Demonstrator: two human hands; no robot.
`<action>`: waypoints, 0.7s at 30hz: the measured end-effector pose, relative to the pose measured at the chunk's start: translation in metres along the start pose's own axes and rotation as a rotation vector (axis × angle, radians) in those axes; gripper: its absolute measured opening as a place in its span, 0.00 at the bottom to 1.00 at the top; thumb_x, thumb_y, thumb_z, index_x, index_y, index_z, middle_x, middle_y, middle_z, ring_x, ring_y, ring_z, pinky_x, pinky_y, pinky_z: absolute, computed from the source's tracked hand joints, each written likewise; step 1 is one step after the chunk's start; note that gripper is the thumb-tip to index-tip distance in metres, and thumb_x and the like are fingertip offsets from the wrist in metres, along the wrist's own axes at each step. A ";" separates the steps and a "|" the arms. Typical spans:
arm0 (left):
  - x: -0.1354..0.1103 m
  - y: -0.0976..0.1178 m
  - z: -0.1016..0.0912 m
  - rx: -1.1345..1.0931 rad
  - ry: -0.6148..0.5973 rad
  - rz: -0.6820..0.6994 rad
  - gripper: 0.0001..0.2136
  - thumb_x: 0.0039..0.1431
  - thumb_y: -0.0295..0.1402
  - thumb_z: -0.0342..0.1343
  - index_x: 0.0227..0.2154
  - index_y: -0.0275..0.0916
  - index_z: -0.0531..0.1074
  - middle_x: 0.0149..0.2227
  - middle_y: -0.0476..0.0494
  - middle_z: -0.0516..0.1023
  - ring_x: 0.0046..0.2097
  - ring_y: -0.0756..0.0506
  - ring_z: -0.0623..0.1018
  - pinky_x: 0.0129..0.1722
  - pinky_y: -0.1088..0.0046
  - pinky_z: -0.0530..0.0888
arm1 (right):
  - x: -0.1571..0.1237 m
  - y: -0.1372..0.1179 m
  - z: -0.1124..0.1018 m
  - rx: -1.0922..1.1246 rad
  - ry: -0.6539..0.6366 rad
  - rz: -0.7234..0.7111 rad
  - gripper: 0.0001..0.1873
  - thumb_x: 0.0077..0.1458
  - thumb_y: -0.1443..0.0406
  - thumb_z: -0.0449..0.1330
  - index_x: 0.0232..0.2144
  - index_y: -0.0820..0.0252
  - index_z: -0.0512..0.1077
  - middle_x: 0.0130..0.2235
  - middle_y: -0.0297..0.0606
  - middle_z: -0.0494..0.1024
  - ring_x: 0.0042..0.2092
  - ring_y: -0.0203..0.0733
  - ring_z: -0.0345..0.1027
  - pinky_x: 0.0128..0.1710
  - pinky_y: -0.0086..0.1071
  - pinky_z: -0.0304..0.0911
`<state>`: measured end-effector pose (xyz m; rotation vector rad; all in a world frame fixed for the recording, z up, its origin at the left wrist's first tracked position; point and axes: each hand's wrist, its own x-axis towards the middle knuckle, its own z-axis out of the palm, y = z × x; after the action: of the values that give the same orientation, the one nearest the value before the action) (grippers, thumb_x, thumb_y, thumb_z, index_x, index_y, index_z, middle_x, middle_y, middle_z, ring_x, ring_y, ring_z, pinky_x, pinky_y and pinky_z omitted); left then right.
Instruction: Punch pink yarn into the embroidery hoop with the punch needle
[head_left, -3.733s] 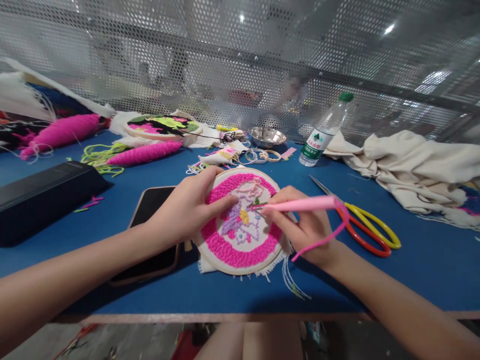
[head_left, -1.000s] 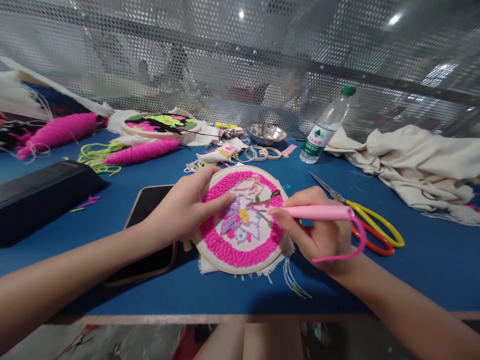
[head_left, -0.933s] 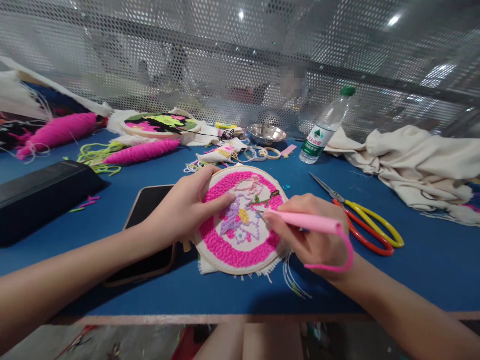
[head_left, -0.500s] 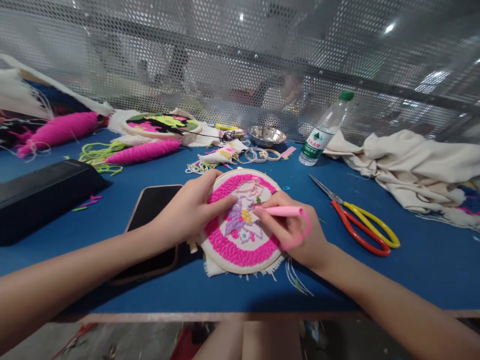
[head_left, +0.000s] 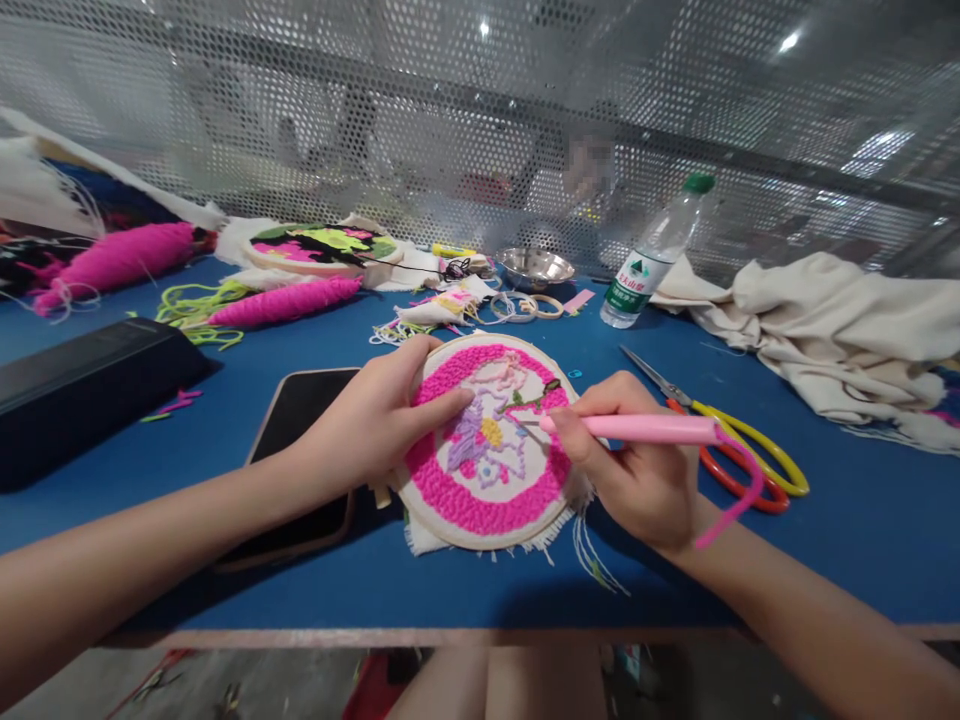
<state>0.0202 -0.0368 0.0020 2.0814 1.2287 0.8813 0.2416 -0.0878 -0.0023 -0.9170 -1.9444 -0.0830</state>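
A round embroidery hoop (head_left: 466, 517) is tilted up above the blue table, its white cloth worked with a bright pink border and purple, yellow and pale pink flowers. My left hand (head_left: 394, 400) grips its left rim, thumb over the front and the other fingers hidden behind. Pinched in my right hand (head_left: 634, 465) is a pink punch needle (head_left: 645, 429), with pink yarn trailing from its back end. The needle's metal shaft points left at the flowers; whether its tip touches the cloth I cannot tell.
Scissors (head_left: 739, 440) with red and yellow handles lie to the right. A phone (head_left: 300, 420) rests under my left forearm. Farther back are a water bottle (head_left: 649, 265), a metal bowl (head_left: 536, 267), pink yarn (head_left: 292, 302), a second hoop (head_left: 319, 268) and cream cloth (head_left: 832, 310).
My right hand has moved right with the punch needle, drawing it back from the hoop's middle, and the needle's shaft now shows. My left hand keeps its hold on the hoop.
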 end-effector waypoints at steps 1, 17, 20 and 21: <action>0.000 0.000 0.000 -0.003 0.000 0.000 0.13 0.58 0.43 0.54 0.39 0.40 0.67 0.37 0.46 0.77 0.39 0.42 0.75 0.38 0.66 0.69 | 0.000 0.000 0.000 -0.011 0.009 -0.003 0.07 0.57 0.67 0.60 0.28 0.56 0.66 0.25 0.29 0.68 0.25 0.32 0.64 0.23 0.28 0.60; -0.001 0.000 -0.001 0.007 -0.007 -0.012 0.14 0.58 0.45 0.54 0.40 0.41 0.66 0.38 0.45 0.78 0.41 0.40 0.76 0.39 0.65 0.70 | 0.006 -0.001 -0.001 -0.048 0.065 -0.052 0.08 0.57 0.67 0.59 0.27 0.55 0.65 0.24 0.28 0.69 0.22 0.31 0.61 0.20 0.28 0.58; -0.002 0.000 -0.001 0.006 0.003 -0.005 0.13 0.58 0.45 0.54 0.39 0.41 0.66 0.38 0.46 0.78 0.40 0.41 0.76 0.38 0.65 0.70 | 0.004 -0.001 -0.002 -0.061 0.065 -0.024 0.09 0.57 0.66 0.60 0.26 0.55 0.65 0.24 0.28 0.68 0.22 0.31 0.61 0.20 0.28 0.58; -0.002 0.000 -0.001 0.005 0.006 0.001 0.13 0.58 0.45 0.54 0.39 0.41 0.66 0.38 0.46 0.78 0.40 0.41 0.76 0.38 0.65 0.70 | 0.004 -0.002 -0.002 -0.065 0.067 -0.012 0.09 0.57 0.66 0.60 0.26 0.55 0.65 0.24 0.28 0.67 0.22 0.31 0.60 0.20 0.28 0.57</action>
<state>0.0187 -0.0384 0.0021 2.0848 1.2348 0.8860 0.2410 -0.0875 0.0021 -0.9339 -1.8947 -0.1823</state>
